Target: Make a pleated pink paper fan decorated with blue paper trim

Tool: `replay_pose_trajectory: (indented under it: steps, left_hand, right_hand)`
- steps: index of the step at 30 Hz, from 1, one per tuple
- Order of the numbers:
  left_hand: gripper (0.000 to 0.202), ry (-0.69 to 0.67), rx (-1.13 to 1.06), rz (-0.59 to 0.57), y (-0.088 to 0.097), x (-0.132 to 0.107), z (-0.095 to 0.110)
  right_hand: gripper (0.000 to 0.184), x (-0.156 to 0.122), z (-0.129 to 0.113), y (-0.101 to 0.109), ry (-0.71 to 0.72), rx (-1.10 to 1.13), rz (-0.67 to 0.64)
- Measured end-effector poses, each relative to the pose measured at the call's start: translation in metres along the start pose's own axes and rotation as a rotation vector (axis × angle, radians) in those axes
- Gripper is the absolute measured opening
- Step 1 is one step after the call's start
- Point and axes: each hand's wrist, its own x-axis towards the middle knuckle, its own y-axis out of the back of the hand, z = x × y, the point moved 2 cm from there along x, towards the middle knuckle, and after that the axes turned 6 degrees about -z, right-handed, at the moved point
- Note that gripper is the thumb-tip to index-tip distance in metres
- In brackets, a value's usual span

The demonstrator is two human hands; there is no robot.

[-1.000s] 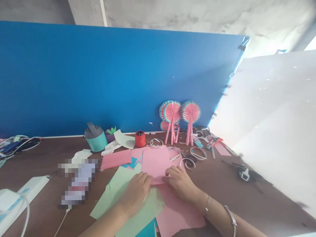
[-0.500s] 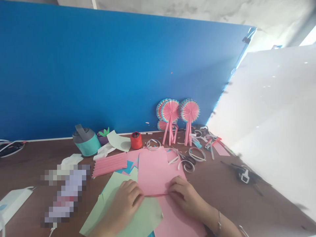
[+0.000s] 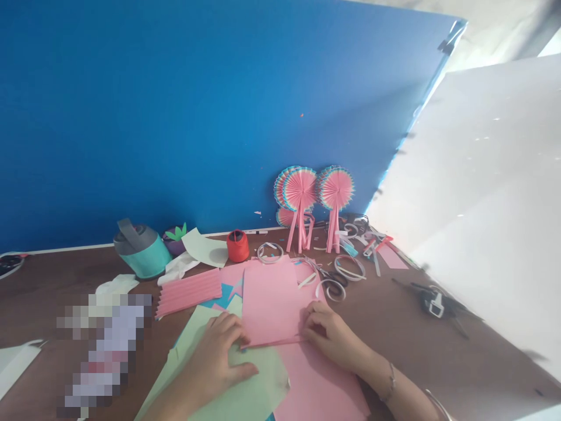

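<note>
Pink sheet point(image 3: 270, 295) lies flat mid-tabletop point(image 3: 438, 362), toward the near edge, with a folded lip along its near side. Left hand point(image 3: 217, 359): fingers spread, tips pressing the lip's left corner, thumb out on the green sheet point(image 3: 258, 389) underneath. Right hand point(image 3: 328, 338): fingers bunched, pinching the lip's right end. Pleated pink strip point(image 3: 189, 290) just left of the sheet. Paper fans point(image 3: 315, 190) at the far edge against the blue board point(image 3: 175, 117).

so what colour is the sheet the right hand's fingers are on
Pink. The sheet shows best in the head view.
</note>
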Motion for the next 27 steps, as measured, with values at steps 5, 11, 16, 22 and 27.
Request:
replay_pose_trajectory:
  steps: [5,11,16,22,27]
  left_hand:
    - [0.008,-0.001,0.007,0.057,0.002,-0.002,0.001]
    - [0.019,-0.011,0.003,0.094,-0.001,0.003,-0.005]
    - [0.02,0.033,0.012,0.116,-0.001,0.006,-0.007]
    - [0.022,0.047,0.028,0.129,-0.005,0.007,-0.009]
    - [0.021,0.084,0.075,0.139,-0.006,0.01,-0.007]
  right_hand:
    - [0.021,0.001,0.0,0.001,0.05,-0.04,0.023]
    - [0.023,0.003,-0.001,0.002,0.081,-0.08,0.071]
    - [0.023,0.005,-0.002,0.003,0.021,-0.057,0.075]
    - [0.022,0.007,-0.002,0.004,-0.022,-0.035,0.059]
    - [0.025,0.009,0.001,0.003,-0.035,-0.046,0.07]
